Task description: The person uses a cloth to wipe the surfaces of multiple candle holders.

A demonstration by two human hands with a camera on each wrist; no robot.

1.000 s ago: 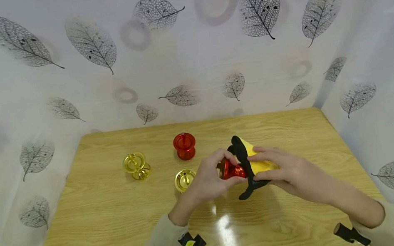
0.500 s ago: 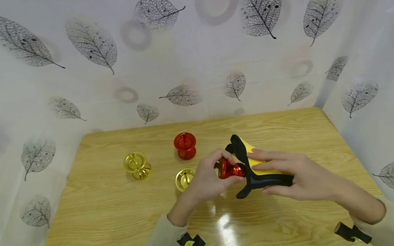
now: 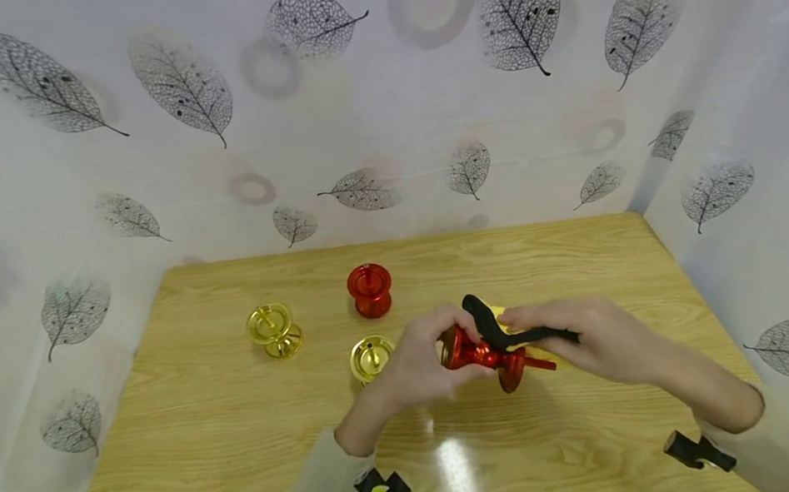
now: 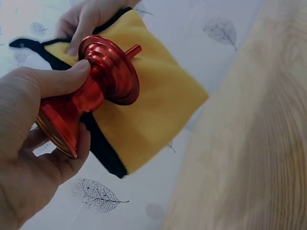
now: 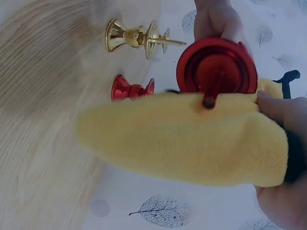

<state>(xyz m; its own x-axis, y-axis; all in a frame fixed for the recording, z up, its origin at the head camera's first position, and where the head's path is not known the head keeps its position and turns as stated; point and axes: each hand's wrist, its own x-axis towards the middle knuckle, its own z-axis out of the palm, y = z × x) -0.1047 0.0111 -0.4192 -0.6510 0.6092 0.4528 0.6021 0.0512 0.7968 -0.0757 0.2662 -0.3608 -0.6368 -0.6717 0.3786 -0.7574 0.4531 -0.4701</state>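
Observation:
My left hand (image 3: 419, 364) grips a shiny red candle holder (image 3: 464, 350) by its base end, tilted sideways above the table. In the left wrist view its dish and thin spike (image 4: 134, 51) point away from the thumb. A yellow cloth with black edging (image 4: 158, 105) hangs right behind the holder. My right hand (image 3: 608, 338) pinches this cloth between thumb and fingers. In the right wrist view, the yellow cloth (image 5: 192, 143) lies just below the red dish (image 5: 216, 67) and the spike's tip overlaps its edge; whether they touch, I cannot tell.
Another red candle holder (image 3: 372, 304) stands upright toward the back of the wooden table (image 3: 229, 471). One gold candle holder (image 3: 283, 341) stands at the left. A second gold one (image 3: 363, 360) stands close beside my left forearm, partly hidden. A leaf-patterned curtain (image 3: 378, 130) surrounds the table.
The cloth, which covered the holder's dish end, has been drawn back, so the red dish and spike now show. My right hand has turned with the cloth; my left hand keeps its hold.

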